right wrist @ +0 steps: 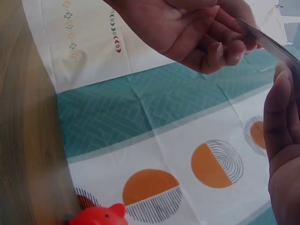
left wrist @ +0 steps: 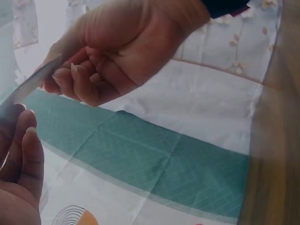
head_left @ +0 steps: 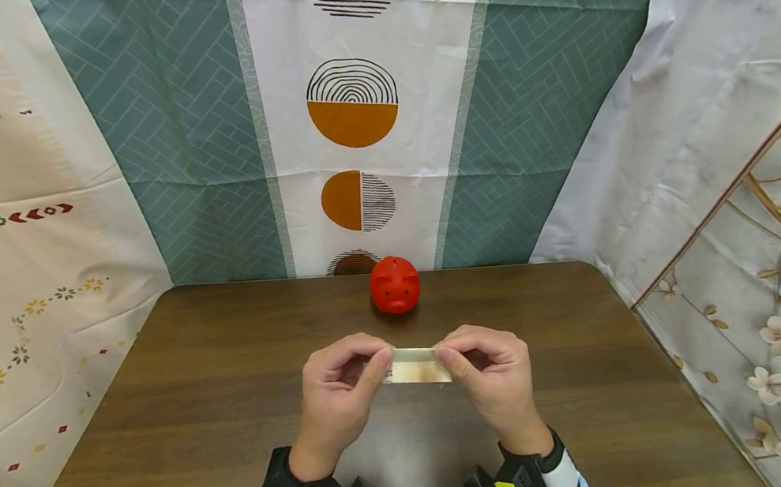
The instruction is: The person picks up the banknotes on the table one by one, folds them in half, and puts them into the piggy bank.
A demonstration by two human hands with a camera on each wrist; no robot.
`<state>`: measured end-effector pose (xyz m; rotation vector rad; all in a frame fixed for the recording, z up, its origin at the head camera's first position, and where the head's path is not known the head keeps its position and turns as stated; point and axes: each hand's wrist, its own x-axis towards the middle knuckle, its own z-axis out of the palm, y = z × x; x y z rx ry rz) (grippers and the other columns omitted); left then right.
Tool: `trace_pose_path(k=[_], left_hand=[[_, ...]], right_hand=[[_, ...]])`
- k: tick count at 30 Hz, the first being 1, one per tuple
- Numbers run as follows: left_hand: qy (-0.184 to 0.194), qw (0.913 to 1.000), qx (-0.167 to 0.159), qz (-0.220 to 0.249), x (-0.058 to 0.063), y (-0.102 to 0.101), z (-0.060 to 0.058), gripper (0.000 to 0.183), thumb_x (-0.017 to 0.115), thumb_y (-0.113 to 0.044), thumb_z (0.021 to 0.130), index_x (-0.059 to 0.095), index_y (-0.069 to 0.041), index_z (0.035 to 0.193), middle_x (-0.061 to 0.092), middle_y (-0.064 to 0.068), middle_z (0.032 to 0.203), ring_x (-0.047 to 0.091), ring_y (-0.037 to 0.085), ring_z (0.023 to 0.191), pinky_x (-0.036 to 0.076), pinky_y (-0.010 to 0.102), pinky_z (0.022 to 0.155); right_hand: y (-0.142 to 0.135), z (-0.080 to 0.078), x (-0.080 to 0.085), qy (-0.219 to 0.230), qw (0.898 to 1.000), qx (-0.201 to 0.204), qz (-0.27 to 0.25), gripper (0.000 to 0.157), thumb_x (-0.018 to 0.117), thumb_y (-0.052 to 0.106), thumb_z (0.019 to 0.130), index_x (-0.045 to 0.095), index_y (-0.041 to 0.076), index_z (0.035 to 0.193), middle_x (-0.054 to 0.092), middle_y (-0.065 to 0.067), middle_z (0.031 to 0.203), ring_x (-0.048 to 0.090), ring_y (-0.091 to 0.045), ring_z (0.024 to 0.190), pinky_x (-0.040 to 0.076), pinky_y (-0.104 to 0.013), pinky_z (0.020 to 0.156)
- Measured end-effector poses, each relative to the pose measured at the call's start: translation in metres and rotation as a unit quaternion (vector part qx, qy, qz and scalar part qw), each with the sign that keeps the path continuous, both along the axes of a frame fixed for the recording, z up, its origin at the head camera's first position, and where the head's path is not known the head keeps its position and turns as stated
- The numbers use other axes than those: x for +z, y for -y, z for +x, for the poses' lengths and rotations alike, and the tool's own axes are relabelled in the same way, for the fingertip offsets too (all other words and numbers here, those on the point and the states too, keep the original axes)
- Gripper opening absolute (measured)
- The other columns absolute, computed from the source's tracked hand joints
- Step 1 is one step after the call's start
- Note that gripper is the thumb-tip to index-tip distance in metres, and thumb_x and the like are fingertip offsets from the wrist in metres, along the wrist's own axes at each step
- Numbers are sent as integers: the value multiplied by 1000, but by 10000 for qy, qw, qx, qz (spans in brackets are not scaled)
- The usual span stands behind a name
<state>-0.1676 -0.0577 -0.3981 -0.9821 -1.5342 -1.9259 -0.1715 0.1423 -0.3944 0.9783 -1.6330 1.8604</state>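
Observation:
Held level between both hands is a pale, cream-tinted folded banknote (head_left: 415,367) with small dark print by its left end. My left hand (head_left: 338,392) pinches the left end between thumb and fingers. At the other end, my right hand (head_left: 493,371) grips it the same way. Seen nearly edge-on in the right wrist view, the banknote (right wrist: 269,44) is a thin layered strip. The fingertips cover both its ends. Beyond the hands, a red piggy bank (head_left: 395,286) faces me near the table's far edge.
The brown wooden table (head_left: 202,422) ends at a patterned teal and white cloth (head_left: 208,136) hung behind it. More hanging fabric flanks the table, a cream cloth (head_left: 47,311) at left and a floral one (head_left: 748,317) at right.

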Motion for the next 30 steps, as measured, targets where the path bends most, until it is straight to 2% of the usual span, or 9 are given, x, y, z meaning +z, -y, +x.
trace_pose_path(k=[9, 15, 20, 25, 30], left_hand=[[-136, 9990, 99, -415, 0, -3, 1, 24, 68, 19, 85, 74, -1, 96, 71, 14, 83, 63, 15, 72, 56, 25, 61], [-153, 9984, 156, -523, 0, -3, 1, 22, 69, 17, 85, 73, -2, 95, 70, 13, 82, 63, 14, 72, 56, 25, 61], [-143, 9982, 107, -580, 1, -2, 1, 20, 69, 15, 86, 73, -2, 94, 70, 11, 81, 63, 14, 70, 56, 22, 60], [-94, 9972, 203, -716, 0, -1, 0, 21, 70, 15, 86, 73, -4, 93, 71, 9, 81, 62, 12, 69, 55, 23, 58], [-190, 9970, 84, -748, 2, -2, -1, 24, 69, 18, 83, 74, -3, 95, 73, 9, 82, 66, 14, 72, 58, 24, 62]], right_hand=[[4, 0, 0, 73, 9988, 471, 76, 23, 70, -19, 83, 76, -1, 95, 73, -6, 84, 62, -14, 70, 51, -25, 53], [4, 0, 0, 28, 9991, 397, 169, 24, 70, -19, 83, 76, 0, 96, 72, -8, 82, 60, -15, 67, 49, -25, 50], [5, 0, 1, 121, 9980, 540, 290, 24, 68, -21, 83, 75, -1, 97, 70, -10, 81, 57, -15, 66, 48, -26, 49], [8, 1, 2, 189, 9979, 528, 326, 23, 67, -21, 84, 74, -2, 94, 69, -11, 80, 57, -15, 65, 48, -26, 49], [10, 2, 1, 168, 9970, 678, 331, 24, 66, -22, 84, 73, -2, 96, 64, -11, 78, 54, -16, 65, 46, -27, 48]])
